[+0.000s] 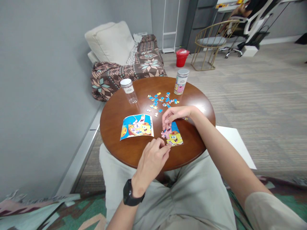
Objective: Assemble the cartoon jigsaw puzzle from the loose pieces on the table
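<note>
A partly joined jigsaw puzzle [176,138] with a yellow sponge character and a pink figure lies near the front of the round table. My left hand [153,155], with a black watch on its wrist, is closed, thumb and forefinger gripping the puzzle's lower left corner. Over the upper left edge bends my right hand [176,114], fingers drawn together and pointing down; whatever is between them is hidden. To the left rests a slightly curled picture sheet [137,127] with the same characters. Loose jigsaw pieces [160,100] are scattered beyond my right hand.
On the brown round table [112,113] stand a clear jar [129,91] with a silver lid and a picture-labelled jar [181,82]. Behind are a sofa [129,64], a red bin [182,58] and a gold-framed chair [211,43]. A person sits at the far right.
</note>
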Demonstrator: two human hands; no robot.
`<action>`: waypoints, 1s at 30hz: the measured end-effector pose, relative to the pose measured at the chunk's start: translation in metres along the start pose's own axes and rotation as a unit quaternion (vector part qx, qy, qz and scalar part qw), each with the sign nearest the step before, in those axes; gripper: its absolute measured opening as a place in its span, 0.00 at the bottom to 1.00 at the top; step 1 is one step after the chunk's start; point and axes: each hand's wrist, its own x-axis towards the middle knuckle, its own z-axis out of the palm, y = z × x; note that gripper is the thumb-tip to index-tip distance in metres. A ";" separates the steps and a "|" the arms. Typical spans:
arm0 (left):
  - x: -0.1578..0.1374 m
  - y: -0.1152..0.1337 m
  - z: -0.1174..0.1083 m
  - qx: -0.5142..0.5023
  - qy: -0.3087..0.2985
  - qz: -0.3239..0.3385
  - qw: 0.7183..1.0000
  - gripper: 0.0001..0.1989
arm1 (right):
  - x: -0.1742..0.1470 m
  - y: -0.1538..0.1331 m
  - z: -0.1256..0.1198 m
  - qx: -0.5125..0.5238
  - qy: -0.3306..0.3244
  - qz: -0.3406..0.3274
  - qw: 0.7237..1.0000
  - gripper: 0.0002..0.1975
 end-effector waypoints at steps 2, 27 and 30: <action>0.000 0.000 0.000 -0.002 0.002 0.001 1.000 0.10 | 0.000 0.000 0.000 0.005 0.000 0.000 1.000 0.19; 0.002 0.001 0.001 -0.057 0.012 -0.072 0.996 0.12 | -0.001 -0.009 0.004 -0.008 0.008 0.019 1.000 0.20; 0.002 0.001 0.002 -0.056 0.014 -0.073 0.996 0.12 | -0.001 -0.007 0.003 -0.008 0.008 0.014 1.000 0.19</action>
